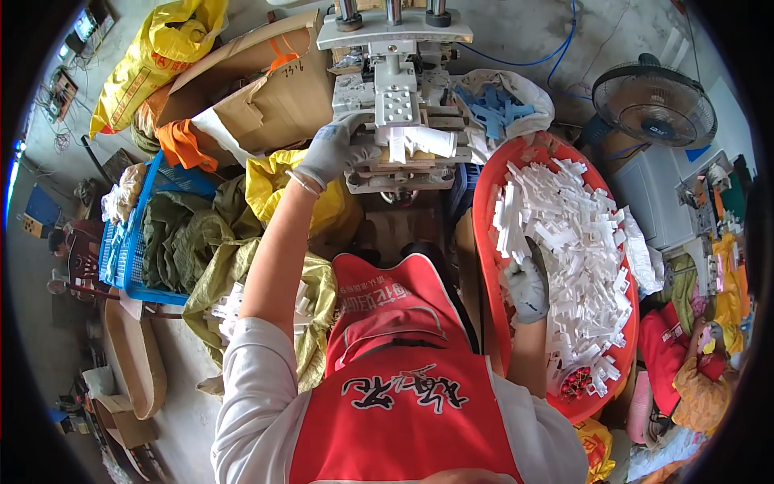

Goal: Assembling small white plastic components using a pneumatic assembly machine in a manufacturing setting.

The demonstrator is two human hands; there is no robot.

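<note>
My left hand (332,153), in a grey glove, is at the left side of a metal press (395,105). Its fingers and thumb are apart, and I see nothing held between them. A white plastic part (431,141) lies under the press head, just right of those fingers. My right hand (528,290), gloved too, reaches into a large red tub (485,181) at the right. It rests among heaped white plastic parts (576,250), with its fingers stretched out along the pile's left side; some fingertips are hard to make out.
Blue plastic parts (496,109) fill a white sack behind the tub. A black fan (655,101) stands at the far right. On the left are a cardboard box (274,97), a blue basket (121,254) and an olive sack (211,310). Another person (681,363) sits at right.
</note>
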